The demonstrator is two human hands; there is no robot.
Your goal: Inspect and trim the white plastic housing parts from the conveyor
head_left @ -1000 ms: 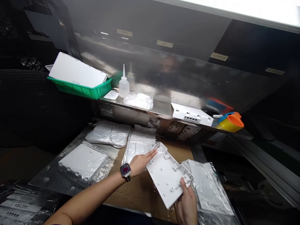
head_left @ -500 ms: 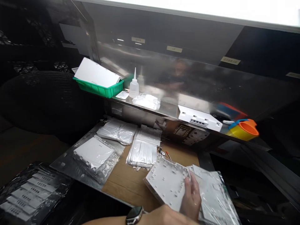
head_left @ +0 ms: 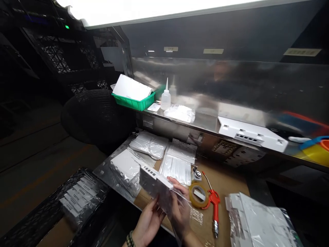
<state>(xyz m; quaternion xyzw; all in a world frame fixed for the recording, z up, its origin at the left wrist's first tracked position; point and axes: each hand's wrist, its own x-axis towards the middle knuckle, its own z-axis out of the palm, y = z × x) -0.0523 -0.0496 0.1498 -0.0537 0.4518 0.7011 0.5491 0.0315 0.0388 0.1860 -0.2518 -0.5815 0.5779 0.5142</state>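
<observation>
A white plastic panel (head_left: 151, 187) with a row of slots along its top edge is held on a slant over the front of the bench. My left hand (head_left: 149, 219), a beaded bracelet at its wrist, grips it from below at the near side. The fingers of my right hand (head_left: 180, 202) wrap round its right end, and clear plastic film (head_left: 177, 219) shows over that hand. Close to my right hand lie a roll of tape (head_left: 199, 195) and a red air blow gun (head_left: 214, 202). Flat clear bags (head_left: 176, 168) lie behind the panel.
Bagged white panels (head_left: 262, 219) are stacked at the right, and more panels (head_left: 125, 164) at the left. Slotted panels (head_left: 79, 195) stand in a dark crate at lower left. The shelf (head_left: 205, 121) bears a green bin (head_left: 133, 102), a bottle (head_left: 166, 99) and a white panel (head_left: 252, 133).
The view has swung left. The panel has gone from lying face-up near the right stack to a slanted hold further left. The tape and the blow gun's handle now show.
</observation>
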